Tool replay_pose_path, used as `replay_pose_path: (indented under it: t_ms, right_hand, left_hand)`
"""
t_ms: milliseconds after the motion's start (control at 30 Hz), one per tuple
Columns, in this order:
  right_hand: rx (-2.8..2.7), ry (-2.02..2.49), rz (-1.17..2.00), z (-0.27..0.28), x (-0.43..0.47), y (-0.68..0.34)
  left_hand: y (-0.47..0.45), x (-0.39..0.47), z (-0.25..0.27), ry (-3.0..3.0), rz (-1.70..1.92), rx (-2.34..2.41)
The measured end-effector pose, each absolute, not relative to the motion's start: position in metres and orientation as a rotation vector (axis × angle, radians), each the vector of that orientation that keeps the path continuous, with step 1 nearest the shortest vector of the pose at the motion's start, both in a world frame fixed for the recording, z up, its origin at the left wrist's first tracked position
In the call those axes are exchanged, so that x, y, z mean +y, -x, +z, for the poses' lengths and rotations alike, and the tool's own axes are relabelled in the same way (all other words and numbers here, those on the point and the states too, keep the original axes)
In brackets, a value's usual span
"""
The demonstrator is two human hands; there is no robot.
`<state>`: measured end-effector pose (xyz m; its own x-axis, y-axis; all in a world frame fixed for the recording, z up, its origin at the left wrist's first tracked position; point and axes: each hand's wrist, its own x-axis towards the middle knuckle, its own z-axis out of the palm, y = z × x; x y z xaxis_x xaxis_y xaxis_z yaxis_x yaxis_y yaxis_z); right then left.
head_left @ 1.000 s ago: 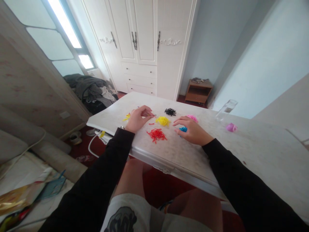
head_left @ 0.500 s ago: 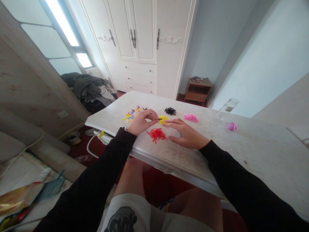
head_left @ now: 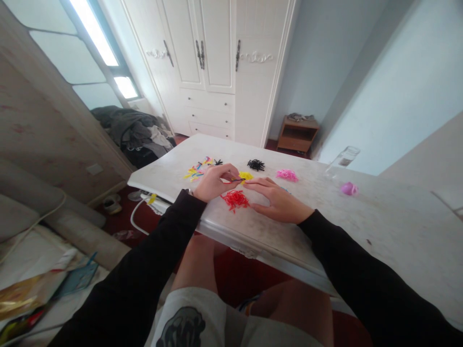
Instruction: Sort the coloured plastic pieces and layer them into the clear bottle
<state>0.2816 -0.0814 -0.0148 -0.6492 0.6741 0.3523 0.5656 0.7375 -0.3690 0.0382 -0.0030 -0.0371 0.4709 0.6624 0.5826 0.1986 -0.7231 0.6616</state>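
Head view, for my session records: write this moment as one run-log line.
left hand: pinching small dark piece | right hand: beside yellow pile | red pile: on table

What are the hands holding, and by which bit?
The left hand pinches a small black band by one end; whether the right hand holds anything can't be told.

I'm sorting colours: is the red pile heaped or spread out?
Heaped: the red pile sits bunched together, its pieces overlapping.
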Motion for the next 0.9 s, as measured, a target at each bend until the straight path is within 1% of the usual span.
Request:
replay_pose_path:
  t_ms: [400, 767, 900]
  right_hand:
    - [-2.386, 0.96, 0.25, -0.0084, -0.083, -0.2823]
    - [-2.498, 0.842, 0.378, -0.007, -0.0885, -0.2798]
    - [-2.412, 0.913, 0.32, -0.0089, -0.0865, -0.2813]
  left_hand:
    - [-0.0385, -0.0056, -0.032, -2.206, 1.179, 0.747]
    - [-0.0398, -0.0018, -0.0361, -2.162, 1.196, 0.752]
    - [-0.0408, -0.0032, -0.0347, -2.126, 1.216, 0.709]
